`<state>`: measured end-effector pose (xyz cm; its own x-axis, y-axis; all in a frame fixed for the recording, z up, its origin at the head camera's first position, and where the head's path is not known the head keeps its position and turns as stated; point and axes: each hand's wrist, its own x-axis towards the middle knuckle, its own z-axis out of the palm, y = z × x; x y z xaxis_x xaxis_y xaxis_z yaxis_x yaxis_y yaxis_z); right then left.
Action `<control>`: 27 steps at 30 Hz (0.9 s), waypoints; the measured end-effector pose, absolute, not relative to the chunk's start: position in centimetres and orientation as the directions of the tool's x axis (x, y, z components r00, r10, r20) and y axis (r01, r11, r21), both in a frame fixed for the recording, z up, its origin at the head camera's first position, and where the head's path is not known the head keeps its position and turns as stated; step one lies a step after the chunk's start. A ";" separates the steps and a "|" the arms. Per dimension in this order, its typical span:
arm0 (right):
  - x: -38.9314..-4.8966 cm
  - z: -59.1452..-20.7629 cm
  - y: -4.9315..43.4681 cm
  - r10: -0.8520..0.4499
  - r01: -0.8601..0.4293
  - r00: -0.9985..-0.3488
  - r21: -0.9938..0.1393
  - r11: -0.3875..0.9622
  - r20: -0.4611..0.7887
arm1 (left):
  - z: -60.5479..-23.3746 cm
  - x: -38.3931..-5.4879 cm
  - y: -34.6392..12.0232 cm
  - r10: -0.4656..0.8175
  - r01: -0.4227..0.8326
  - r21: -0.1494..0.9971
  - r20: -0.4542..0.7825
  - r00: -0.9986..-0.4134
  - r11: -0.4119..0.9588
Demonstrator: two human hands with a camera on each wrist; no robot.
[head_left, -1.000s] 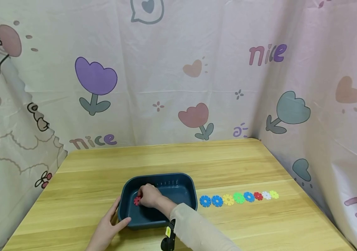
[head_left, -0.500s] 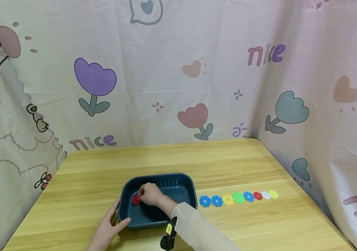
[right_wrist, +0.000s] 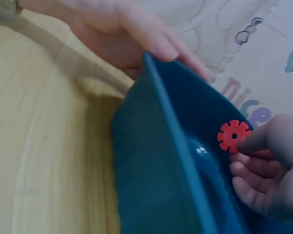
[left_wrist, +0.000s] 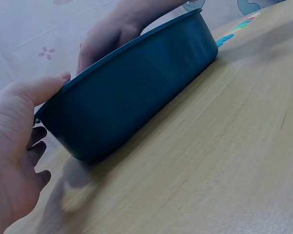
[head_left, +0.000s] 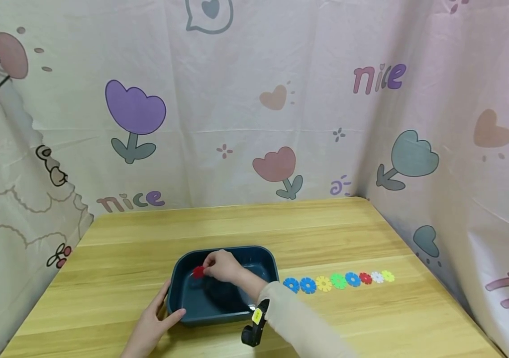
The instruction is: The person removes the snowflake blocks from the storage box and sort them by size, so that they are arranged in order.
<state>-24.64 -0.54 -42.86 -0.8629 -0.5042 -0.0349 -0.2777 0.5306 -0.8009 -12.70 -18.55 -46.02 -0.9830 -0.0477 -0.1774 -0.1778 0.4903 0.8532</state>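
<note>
A dark blue-green plastic basin [head_left: 178,297] stands on the table. Its near left corner is held by my left hand [head_left: 149,323], thumb on the rim and fingers along the outer wall. My right hand [head_left: 225,266] reaches inside the basin. Between thumb and fingers it pinches a red notched interlocking disc [right_wrist: 234,136] with a round hole in the middle. That disc is raised above the basin floor, close to the far left wall. In the left wrist view the basin wall [left_wrist: 136,97] hides the disc and the right fingertips.
To the right of the basin, several flower-like notched discs lie in a row on the wooden table [head_left: 348,238], from a blue disc [head_left: 308,285] to a yellow-green disc [head_left: 388,276]. A printed curtain [head_left: 218,174] hangs behind and along both sides.
My right hand has lifted the red disc and moved a little away from me and to the right inside the basin. My left hand has stayed at the corner.
</note>
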 end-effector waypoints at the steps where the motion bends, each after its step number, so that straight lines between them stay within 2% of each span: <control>1: -24.7 -42.7 -0.2 -0.504 -0.260 -0.863 -0.816 0.517 -0.045 | -46.0 -12.7 -18.6 -0.048 -0.177 0.853 -0.177 -0.983 0.491; 9: -24.9 -41.9 3.1 -0.500 -0.148 -0.862 -0.902 0.405 -0.083 | -46.0 -12.7 -18.5 -0.045 -0.169 0.862 -0.169 -0.985 0.478; 21: -24.9 -40.8 9.6 -0.483 -0.158 -0.875 -0.929 0.334 -0.025 | -45.9 -12.6 -18.6 -0.042 -0.161 0.858 -0.161 -0.986 0.488; 27: -24.5 -40.6 13.3 -0.419 -0.121 -0.908 -0.947 0.299 -0.016 | -45.8 -12.6 -18.5 -0.042 -0.162 0.856 -0.163 -0.986 0.491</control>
